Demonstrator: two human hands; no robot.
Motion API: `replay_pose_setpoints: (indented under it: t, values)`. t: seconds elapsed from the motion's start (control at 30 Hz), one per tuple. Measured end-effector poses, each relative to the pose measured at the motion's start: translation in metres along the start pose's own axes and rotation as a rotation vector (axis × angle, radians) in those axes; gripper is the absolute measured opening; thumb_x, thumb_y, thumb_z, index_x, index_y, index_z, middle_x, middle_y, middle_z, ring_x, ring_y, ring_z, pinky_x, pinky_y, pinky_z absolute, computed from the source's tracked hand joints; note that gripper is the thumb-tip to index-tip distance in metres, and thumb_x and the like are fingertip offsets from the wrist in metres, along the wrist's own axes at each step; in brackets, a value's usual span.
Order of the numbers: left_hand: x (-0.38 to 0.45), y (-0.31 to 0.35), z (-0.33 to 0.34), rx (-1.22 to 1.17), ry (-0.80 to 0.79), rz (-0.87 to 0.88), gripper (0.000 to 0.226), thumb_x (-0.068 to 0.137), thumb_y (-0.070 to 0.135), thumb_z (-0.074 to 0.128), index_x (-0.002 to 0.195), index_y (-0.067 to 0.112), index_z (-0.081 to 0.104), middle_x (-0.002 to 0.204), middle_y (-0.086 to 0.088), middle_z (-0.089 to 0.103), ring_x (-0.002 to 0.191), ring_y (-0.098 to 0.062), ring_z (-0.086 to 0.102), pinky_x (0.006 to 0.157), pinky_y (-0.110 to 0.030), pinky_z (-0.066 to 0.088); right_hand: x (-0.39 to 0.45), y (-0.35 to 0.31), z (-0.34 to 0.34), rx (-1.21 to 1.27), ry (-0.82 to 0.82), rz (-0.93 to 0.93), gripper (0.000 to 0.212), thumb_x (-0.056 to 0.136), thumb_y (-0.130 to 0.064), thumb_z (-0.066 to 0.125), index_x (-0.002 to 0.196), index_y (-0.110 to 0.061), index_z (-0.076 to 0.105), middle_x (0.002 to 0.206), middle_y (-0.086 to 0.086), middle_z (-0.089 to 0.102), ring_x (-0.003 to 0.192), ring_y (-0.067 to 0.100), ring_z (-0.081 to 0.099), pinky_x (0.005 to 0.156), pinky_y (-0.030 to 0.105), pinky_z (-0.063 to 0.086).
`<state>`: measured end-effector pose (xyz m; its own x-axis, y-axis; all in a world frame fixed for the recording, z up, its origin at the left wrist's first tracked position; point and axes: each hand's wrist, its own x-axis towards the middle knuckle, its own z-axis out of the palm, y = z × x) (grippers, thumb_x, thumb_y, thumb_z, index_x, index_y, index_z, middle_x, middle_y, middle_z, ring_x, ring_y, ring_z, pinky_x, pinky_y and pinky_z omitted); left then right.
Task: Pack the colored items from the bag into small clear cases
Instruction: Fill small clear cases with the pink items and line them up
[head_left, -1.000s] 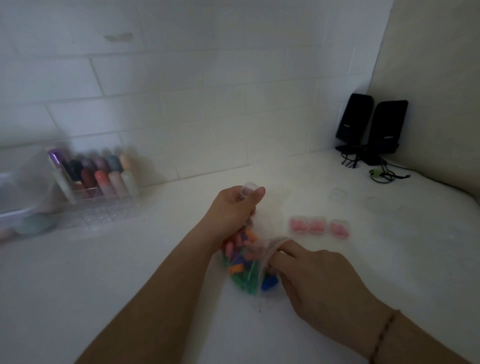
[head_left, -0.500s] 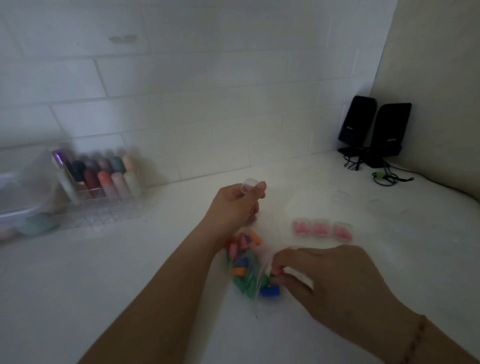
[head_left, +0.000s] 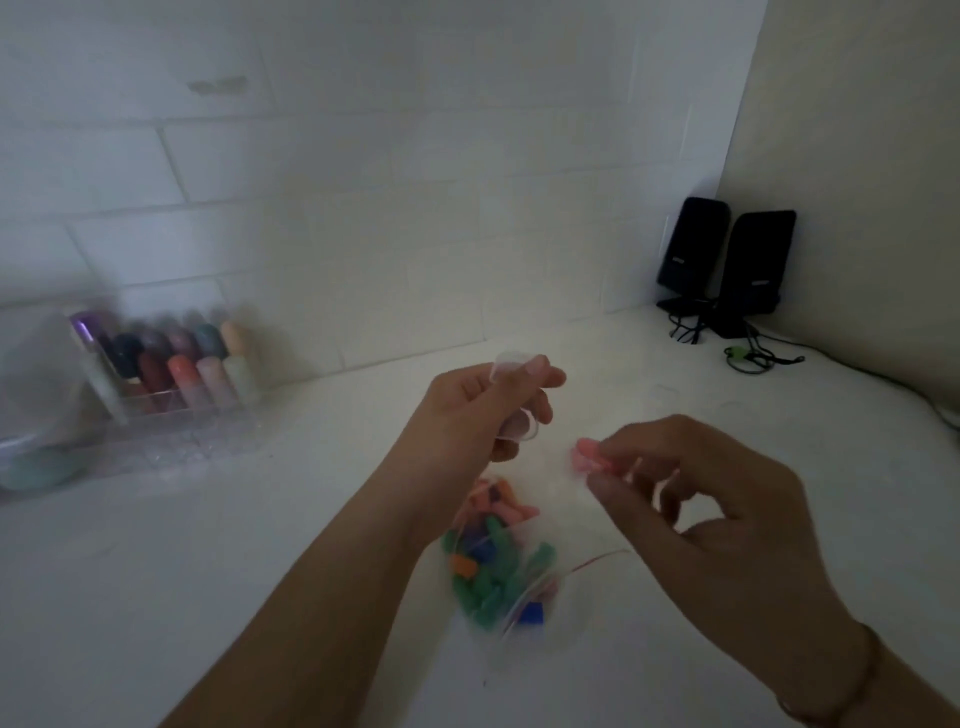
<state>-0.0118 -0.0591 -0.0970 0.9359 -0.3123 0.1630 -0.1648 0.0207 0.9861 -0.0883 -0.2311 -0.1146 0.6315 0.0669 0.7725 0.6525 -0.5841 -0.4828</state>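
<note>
A clear zip bag (head_left: 498, 577) of green, orange, blue and pink items lies on the white counter between my forearms. My left hand (head_left: 483, 410) is raised above it and holds a small clear case (head_left: 511, 361) between thumb and fingers. To the right, my right hand (head_left: 691, 499) pinches a pink item (head_left: 587, 454) at its fingertips, a short gap from the left hand. The filled cases seen earlier are hidden behind my right hand.
A clear organizer (head_left: 171, 410) with coloured tubes stands at the back left by the tiled wall, next to a blurry clear container (head_left: 36, 410). Two black speakers (head_left: 727, 265) with cables sit in the back right corner. A couple of faint clear cases (head_left: 670, 392) lie beyond my hands.
My right hand left the bag's mouth and rose with a pink item pinched in it. My left hand lifted off the bag, still holding the clear case.
</note>
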Motion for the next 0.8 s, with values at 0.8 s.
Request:
replay_pose_setpoints:
  t: [0.8]
  values:
    - [0.006,-0.013,0.020,-0.623,-0.063,-0.190,0.039,0.091,0.040,0.053,0.116,0.012,0.056,0.081,-0.006,0.053,0.066,-0.019,0.051,0.059,-0.030,0.048,0.001,-0.001,-0.005,-0.018,0.015,-0.087,0.014,0.082,-0.011,0.056,0.079,-0.013,0.069,0.082,-0.010,0.064,0.055,0.005,0.051,0.052,0.006,0.035]
